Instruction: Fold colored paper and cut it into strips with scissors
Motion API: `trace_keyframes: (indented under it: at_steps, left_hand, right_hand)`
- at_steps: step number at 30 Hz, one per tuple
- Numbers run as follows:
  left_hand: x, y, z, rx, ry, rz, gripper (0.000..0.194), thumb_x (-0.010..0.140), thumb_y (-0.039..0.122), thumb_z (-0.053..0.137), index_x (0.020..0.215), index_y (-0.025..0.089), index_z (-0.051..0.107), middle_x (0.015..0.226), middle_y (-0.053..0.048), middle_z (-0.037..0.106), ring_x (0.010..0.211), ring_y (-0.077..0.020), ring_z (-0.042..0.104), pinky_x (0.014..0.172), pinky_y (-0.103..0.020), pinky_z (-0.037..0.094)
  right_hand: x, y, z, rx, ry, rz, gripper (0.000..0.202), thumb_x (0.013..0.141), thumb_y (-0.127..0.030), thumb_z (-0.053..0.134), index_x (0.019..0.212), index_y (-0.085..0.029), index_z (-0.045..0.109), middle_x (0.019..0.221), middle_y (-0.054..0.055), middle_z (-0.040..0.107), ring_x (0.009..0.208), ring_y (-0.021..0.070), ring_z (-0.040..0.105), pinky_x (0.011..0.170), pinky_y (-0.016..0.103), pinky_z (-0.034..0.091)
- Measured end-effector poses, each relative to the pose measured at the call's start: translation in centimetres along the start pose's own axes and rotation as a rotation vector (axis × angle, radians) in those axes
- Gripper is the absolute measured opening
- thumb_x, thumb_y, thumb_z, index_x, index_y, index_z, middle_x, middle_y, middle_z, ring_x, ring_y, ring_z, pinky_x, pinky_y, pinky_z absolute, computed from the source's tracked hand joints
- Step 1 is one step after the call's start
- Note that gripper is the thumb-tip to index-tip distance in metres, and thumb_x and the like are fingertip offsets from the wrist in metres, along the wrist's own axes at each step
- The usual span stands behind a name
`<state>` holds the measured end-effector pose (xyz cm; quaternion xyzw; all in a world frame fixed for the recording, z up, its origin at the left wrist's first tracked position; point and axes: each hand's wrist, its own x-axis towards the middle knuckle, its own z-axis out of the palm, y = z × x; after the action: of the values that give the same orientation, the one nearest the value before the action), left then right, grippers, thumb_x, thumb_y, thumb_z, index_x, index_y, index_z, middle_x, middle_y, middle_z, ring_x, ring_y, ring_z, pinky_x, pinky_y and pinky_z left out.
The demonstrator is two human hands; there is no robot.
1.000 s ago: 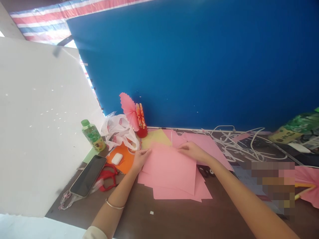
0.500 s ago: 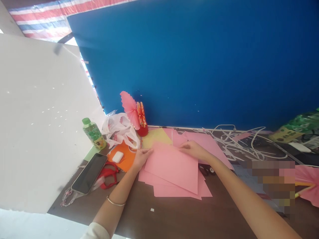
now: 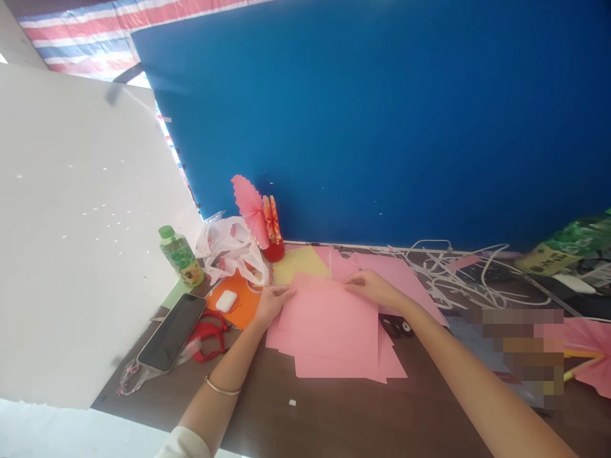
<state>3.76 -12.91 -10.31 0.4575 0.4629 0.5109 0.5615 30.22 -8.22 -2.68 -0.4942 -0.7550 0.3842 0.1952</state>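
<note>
A pink paper sheet [image 3: 334, 321] is held by its far part between both hands, over several other pink sheets [image 3: 334, 367] spread on the dark table. My left hand [image 3: 275, 304] pinches the sheet's left edge near the far corner. On the other side, my right hand [image 3: 372, 287] pinches it near the far right corner. Behind the sheet lies a yellow sheet [image 3: 303, 262], with more pink paper [image 3: 405, 280] to its right. Black scissor handles [image 3: 398, 326] show partly beside the held sheet, under my right forearm.
At the left are a phone [image 3: 172, 331], a green-capped bottle [image 3: 182, 256], a white case [image 3: 226, 300] on orange paper and a plastic bag [image 3: 229, 245]. A pink paper fan [image 3: 250, 208] stands behind. White cables [image 3: 458, 273] lie at the back right.
The near edge of the held pink sheet has swung slightly and now sits squarer and higher over the sheets below. Both hands keep their pinch in nearly the same place.
</note>
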Motion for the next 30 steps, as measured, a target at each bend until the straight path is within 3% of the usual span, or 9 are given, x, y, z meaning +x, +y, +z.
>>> trace_keyframes:
  at_steps: [11,15,21,23,26,30]
  left_hand:
    - [-0.1,0.2,0.1,0.043,-0.018,0.065,0.037,0.069,0.045,0.064,0.088,0.014,0.072,0.074,-0.003,0.068,0.068,-0.0151,0.057,0.065,-0.026,0.044]
    - [0.1,0.1,0.0,0.119,0.044,0.146,0.033,0.07,0.044,0.063,0.081,0.015,0.073,0.068,-0.001,0.065,0.065,-0.0143,0.055,0.062,-0.024,0.042]
    - [0.3,-0.3,-0.1,0.229,0.109,0.248,0.03,0.072,0.04,0.062,0.086,0.016,0.073,0.073,-0.001,0.069,0.068,-0.0171,0.059,0.064,-0.026,0.046]
    - [0.2,-0.2,0.0,0.289,0.141,0.304,0.028,0.075,0.037,0.061,0.089,0.017,0.072,0.078,-0.002,0.071,0.072,-0.0189,0.062,0.067,-0.029,0.049]
    - [-0.6,1.1,0.2,0.432,0.182,0.543,0.023,0.079,0.03,0.057,0.093,0.017,0.071,0.086,-0.005,0.071,0.076,-0.0195,0.065,0.07,-0.031,0.053]
    - [-3.9,5.2,1.1,0.814,0.196,1.202,0.028,0.083,0.011,0.049,0.107,0.015,0.063,0.097,-0.008,0.069,0.088,-0.0165,0.065,0.075,-0.025,0.054]
  right_hand:
    - [-0.5,-0.3,0.5,-0.018,0.036,-0.028,0.025,0.073,-0.035,0.054,0.078,-0.018,0.071,0.081,0.005,0.07,0.081,0.025,0.062,0.073,0.034,0.048]
    - [-0.9,-0.8,0.7,-0.097,0.117,-0.04,0.024,0.075,-0.033,0.053,0.085,-0.02,0.071,0.093,0.005,0.07,0.088,0.0251,0.062,0.08,0.037,0.046]
    - [-1.3,-0.9,0.4,-0.042,0.017,-0.064,0.024,0.076,-0.029,0.054,0.092,-0.021,0.07,0.102,0.005,0.068,0.093,0.0234,0.062,0.082,0.034,0.048]
    - [-1.4,-0.8,0.4,-0.057,0.061,-0.07,0.023,0.076,-0.029,0.054,0.091,-0.02,0.069,0.099,0.006,0.068,0.092,0.023,0.062,0.082,0.033,0.048]
    - [-1.6,-1.1,0.4,-0.139,0.194,-0.141,0.021,0.078,-0.031,0.052,0.086,-0.02,0.069,0.093,0.005,0.069,0.088,0.0219,0.063,0.082,0.035,0.048]
    - [-1.9,-2.7,0.3,-0.268,0.427,-0.33,0.022,0.083,-0.03,0.047,0.082,-0.023,0.068,0.094,0.002,0.069,0.09,0.0213,0.061,0.085,0.039,0.046]
